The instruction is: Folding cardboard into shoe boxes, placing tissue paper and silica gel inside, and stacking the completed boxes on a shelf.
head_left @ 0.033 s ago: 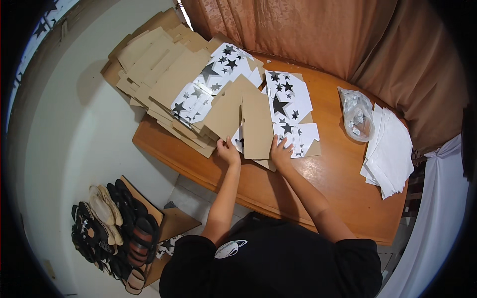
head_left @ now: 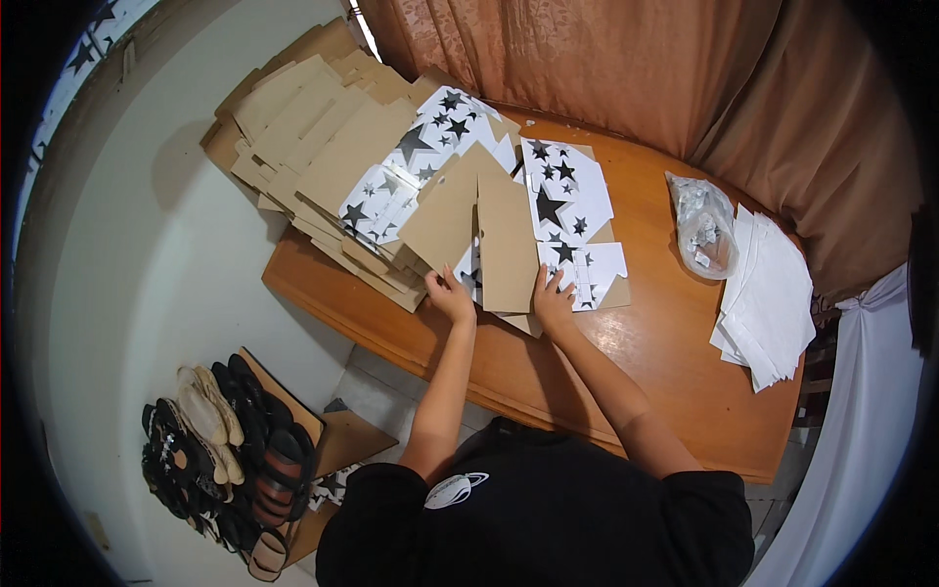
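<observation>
My left hand [head_left: 451,297] is closed at the near corner of a slanted brown cardboard sheet [head_left: 439,221], pinching its edge. My right hand [head_left: 555,297] has its fingers apart and rests on the near right side of a folded brown cardboard panel [head_left: 507,245]. Its fingertips touch a flat box blank [head_left: 571,196] printed with black stars on white, lying under and right of that panel. Between the two brown pieces a strip of star print shows. Left of them, another star-printed blank [head_left: 401,174] lies on the pile.
A tall, uneven pile of flat cardboard blanks [head_left: 313,127] covers the left of the wooden table [head_left: 675,382]. At right lie a clear plastic bag [head_left: 702,227] and white paper sheets [head_left: 768,293]. Brown curtains [head_left: 587,59] hang behind; sandals and shoes [head_left: 279,474] stand lower left.
</observation>
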### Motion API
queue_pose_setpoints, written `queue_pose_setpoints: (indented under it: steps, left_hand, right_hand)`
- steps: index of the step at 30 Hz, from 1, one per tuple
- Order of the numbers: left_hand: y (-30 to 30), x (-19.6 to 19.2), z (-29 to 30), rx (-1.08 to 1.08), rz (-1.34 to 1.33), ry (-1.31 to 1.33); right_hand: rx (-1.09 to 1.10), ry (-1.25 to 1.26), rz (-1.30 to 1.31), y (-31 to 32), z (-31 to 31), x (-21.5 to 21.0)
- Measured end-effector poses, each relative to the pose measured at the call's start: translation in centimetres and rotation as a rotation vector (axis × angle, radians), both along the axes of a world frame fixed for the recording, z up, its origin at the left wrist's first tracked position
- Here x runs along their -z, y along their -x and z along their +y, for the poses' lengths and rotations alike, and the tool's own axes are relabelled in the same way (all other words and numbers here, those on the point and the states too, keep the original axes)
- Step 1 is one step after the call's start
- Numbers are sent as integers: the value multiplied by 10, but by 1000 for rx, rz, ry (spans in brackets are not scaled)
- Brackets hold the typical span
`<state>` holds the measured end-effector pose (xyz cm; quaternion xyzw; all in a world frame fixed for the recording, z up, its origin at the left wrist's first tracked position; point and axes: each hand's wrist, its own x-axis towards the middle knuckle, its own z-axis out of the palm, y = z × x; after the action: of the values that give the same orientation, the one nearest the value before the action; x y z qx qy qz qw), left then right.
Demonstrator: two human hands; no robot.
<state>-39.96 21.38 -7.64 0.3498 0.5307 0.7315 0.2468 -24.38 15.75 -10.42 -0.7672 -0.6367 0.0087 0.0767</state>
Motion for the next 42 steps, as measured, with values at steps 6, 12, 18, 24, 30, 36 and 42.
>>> queue_pose_setpoints:
  steps: [6, 12, 18, 24, 30, 36, 42]
  left_hand:
    - [47, -76, 66, -358, 347, -135]
    - [109, -80, 93, -789, 725, 162]
    - [47, -35, 22, 448, 1404, 333]
    - [6, -13, -5, 615, 1224, 688]
    - [9, -3, 3, 631, 951, 719]
    - [-13, 19, -31, 578, 1380, 222]
    - [-63, 19, -86, 808, 1443, 91]
  right_hand:
    - [-66, -46, 59, 14, -1, -34]
    - [-170, -76, -27, 0, -29, -20]
    - [-186, -108, -120, -25, -56, 3]
    - [-249, -105, -144, -49, -85, -2]
    - [-380, -133, -53, -110, -135, 7]
    - [-369, -27, -155, -159, -178, -5]
    - [65, -125, 203, -126, -162, -9]
